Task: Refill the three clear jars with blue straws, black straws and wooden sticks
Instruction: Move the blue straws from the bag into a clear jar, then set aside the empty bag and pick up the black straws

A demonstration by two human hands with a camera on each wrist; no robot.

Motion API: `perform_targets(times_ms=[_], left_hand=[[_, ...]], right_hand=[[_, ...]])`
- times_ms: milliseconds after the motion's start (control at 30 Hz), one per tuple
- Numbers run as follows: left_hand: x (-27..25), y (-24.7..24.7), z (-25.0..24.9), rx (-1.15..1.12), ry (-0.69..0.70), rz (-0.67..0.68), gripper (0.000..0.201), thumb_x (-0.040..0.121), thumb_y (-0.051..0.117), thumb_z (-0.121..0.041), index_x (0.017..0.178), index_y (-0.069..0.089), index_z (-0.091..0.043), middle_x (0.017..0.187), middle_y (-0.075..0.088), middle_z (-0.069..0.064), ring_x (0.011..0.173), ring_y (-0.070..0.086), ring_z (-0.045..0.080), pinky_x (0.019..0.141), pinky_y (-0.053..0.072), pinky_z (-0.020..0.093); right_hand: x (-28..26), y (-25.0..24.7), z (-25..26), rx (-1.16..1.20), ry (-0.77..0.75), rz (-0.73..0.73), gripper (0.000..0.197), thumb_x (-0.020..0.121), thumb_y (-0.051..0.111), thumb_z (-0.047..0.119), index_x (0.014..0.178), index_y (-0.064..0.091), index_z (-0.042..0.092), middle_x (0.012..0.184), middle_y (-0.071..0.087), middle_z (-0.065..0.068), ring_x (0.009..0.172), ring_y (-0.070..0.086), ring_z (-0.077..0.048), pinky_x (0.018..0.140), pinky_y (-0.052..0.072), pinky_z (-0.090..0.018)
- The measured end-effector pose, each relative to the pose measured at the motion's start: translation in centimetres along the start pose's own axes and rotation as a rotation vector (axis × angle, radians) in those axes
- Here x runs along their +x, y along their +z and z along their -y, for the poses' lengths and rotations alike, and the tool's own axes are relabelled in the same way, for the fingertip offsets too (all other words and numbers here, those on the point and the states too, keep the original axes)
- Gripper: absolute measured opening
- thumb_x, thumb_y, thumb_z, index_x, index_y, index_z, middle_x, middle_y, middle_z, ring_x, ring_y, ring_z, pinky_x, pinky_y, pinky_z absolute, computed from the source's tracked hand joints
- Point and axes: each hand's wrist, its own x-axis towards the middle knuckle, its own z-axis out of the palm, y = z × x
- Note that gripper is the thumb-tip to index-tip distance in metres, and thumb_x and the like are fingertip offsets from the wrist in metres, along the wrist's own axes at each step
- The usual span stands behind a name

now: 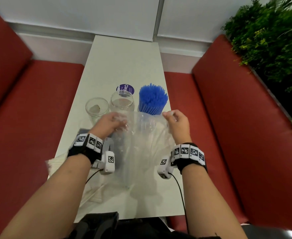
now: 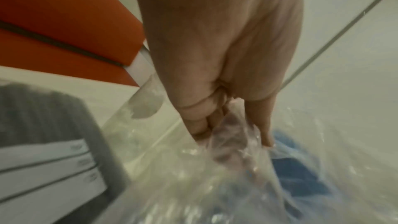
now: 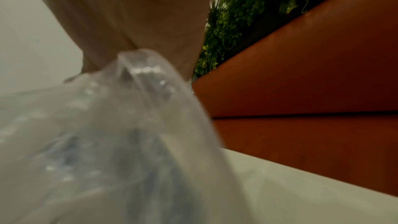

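A crumpled clear plastic bag (image 1: 141, 144) was held over the white table (image 1: 124, 62), pinched at its top edge by the left hand (image 1: 113, 122) and the right hand (image 1: 175, 120). Blue straws (image 1: 153, 99) were already stood in the rightmost jar; two empty clear glass jars (image 1: 122, 101) were seen beside it. Bag judged emptied: discarding it and fetching black straws is called for next.

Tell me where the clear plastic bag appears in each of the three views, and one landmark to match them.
Head view: the clear plastic bag is at centre, held up between the left hand and right hand.
Left wrist view: bag at lower centre and right, below the fingers.
Right wrist view: bag fills the lower left, bunched under the hand.
Shared landmark: the red bench, visible in all three views.
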Motion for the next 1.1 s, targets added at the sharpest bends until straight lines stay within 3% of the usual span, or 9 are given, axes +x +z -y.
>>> perform_targets(times_ms=[67,167,333,467,533,633,767,900,1100], left_hand=[[0.0,-1.6,-1.4,-0.109,0.1,-0.092,0.027,0.079,0.079,-0.037,0.097,0.071,-0.019,0.084,0.076,0.006,0.065,0.068,0.018,0.059,0.055,0.025],[-0.4,-3.3,-3.2,-0.238,0.182,-0.14,0.022,0.081,0.075,-0.042,0.081,0.077,-0.02,0.076,0.073,0.001,0.063,0.064,0.015,0.068,0.054,0.031],[-1.1,-4.8,-5.1,-0.276,0.266,-0.288,0.028,0.102,0.056,-0.031,0.093,0.074,-0.011,0.089,0.07,0.008,0.075,0.065,0.015,0.071,0.058,0.022],[-1.5,-3.3,-7.0,-0.271,0.235,-0.414,0.026,0.107,0.044,-0.023,0.092,0.064,-0.017,0.078,0.059,-0.001,0.06,0.059,0.0,0.062,0.052,0.016],[-1.8,-2.3,-8.0,-0.271,0.183,-0.385,0.03,0.105,0.043,-0.042,0.083,0.052,-0.024,0.07,0.047,-0.006,0.05,0.049,0.001,0.057,0.041,0.019],[-1.9,-2.4,-8.1,-0.07,0.149,-0.32,0.048,0.088,0.056,-0.069,0.094,0.053,-0.022,0.086,0.056,-0.003,0.073,0.052,0.013,0.071,0.043,0.031],[-1.7,-4.9,-7.6,-0.058,0.254,-0.543,0.028,0.088,0.066,-0.047,0.097,0.063,-0.02,0.086,0.066,-0.002,0.073,0.061,0.012,0.07,0.052,0.032],[-1.1,-7.6,-6.8,-0.147,0.322,-0.429,0.018,0.096,0.064,-0.018,0.082,0.073,-0.024,0.074,0.071,-0.003,0.067,0.066,0.01,0.067,0.057,0.026],[-1.5,-8.7,-7.0,0.25,0.108,-0.378,0.046,0.094,0.052,0.002,0.136,0.057,-0.017,0.123,0.064,0.005,0.104,0.061,0.018,0.086,0.047,0.028]], right_hand=[[-0.1,-1.1,0.3,0.118,0.024,-0.015,0.039,0.085,0.075,0.044,0.08,0.061,0.008,0.062,0.056,-0.003,0.052,0.044,-0.015,0.051,0.04,-0.03],[-0.3,-2.2,0.7,0.242,0.028,-0.052,0.034,0.087,0.075,0.044,0.074,0.062,0.016,0.062,0.063,-0.001,0.054,0.054,-0.013,0.053,0.048,-0.028],[-0.6,-3.6,1.7,0.36,-0.027,0.02,0.021,0.098,0.065,0.029,0.086,0.075,0.016,0.086,0.073,-0.005,0.074,0.062,-0.015,0.068,0.054,-0.026],[-0.5,-3.0,3.8,0.381,-0.07,0.03,0.02,0.1,0.063,0.024,0.086,0.077,0.02,0.082,0.069,-0.002,0.074,0.06,-0.016,0.067,0.053,-0.027],[-0.3,-2.6,4.7,0.348,-0.089,0.017,0.019,0.101,0.061,0.024,0.092,0.076,0.018,0.082,0.07,-0.001,0.073,0.062,-0.014,0.066,0.053,-0.027],[0.2,-2.6,5.5,0.302,-0.121,-0.033,0.02,0.102,0.059,0.02,0.093,0.076,0.018,0.084,0.07,-0.003,0.076,0.06,-0.018,0.07,0.054,-0.031],[1.0,-4.1,5.7,0.317,-0.094,-0.177,0.019,0.103,0.055,0.013,0.089,0.066,0.007,0.078,0.058,-0.012,0.07,0.051,-0.023,0.068,0.045,-0.037],[1.6,-5.3,5.9,0.503,0.035,-0.311,0.016,0.105,0.053,0.013,0.093,0.062,0.007,0.076,0.056,-0.004,0.068,0.054,-0.013,0.069,0.049,-0.032],[1.4,-5.2,9.5,0.244,-0.168,-0.268,0.011,0.1,0.061,0.015,0.106,0.067,0.007,0.074,0.059,-0.001,0.057,0.051,-0.007,0.05,0.046,-0.022]])
